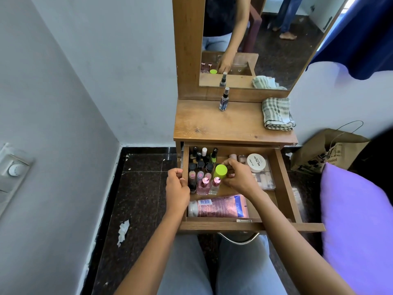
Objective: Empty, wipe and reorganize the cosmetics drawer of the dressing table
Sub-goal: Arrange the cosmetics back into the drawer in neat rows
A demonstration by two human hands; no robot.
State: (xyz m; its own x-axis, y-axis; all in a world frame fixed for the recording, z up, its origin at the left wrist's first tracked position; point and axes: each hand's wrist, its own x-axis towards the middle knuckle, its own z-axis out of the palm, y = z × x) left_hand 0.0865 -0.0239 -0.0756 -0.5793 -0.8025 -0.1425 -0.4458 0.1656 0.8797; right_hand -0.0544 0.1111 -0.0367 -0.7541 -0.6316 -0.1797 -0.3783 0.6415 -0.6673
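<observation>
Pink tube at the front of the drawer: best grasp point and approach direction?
Pinch the pink tube across the middle of its body, coming straight down from above. It lies flat on its side along the front wall of the drawer, with its cap near the left wall. Side access looks tight, and only its broad top face is open.

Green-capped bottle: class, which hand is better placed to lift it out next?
Right. The right hand touches the green-capped bottle, fingers curled beside it; the left hand is busy gripping the drawer wall.
</observation>
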